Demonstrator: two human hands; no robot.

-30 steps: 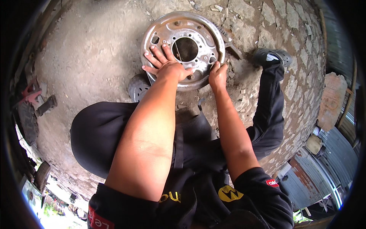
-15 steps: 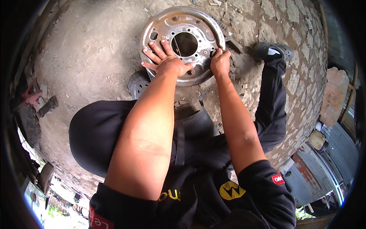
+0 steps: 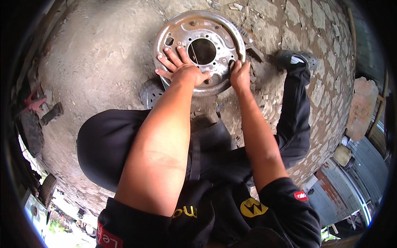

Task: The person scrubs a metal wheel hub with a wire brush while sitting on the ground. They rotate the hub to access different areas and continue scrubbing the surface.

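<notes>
A round, worn metal brake backing plate [image 3: 182,27] lies on the ground ahead of me. It has a large centre hole, a ring of small holes and several bolt heads. My left hand [image 3: 185,71] rests flat on its lower left part, fingers spread, thumb pointing right. At the plate's right edge, my right hand [image 3: 240,77] has its fingers closed on the rim, beside a dark oval slot. The fingertips are partly hidden, so whether they also hold something small does not show.
A flat metal piece [image 3: 255,53] lies just right of the plate. My dark clogs show at both sides, the left one [image 3: 151,94] close to the plate and the right one [image 3: 297,60] farther off. Rough ground with set stones [image 3: 326,78] spreads right; a red stand [image 3: 34,101] is far left.
The right hand has shifted slightly toward me along the rim, showing more of the dark slot. My left hand stays flat on the plate. The whole view has shifted a little.
</notes>
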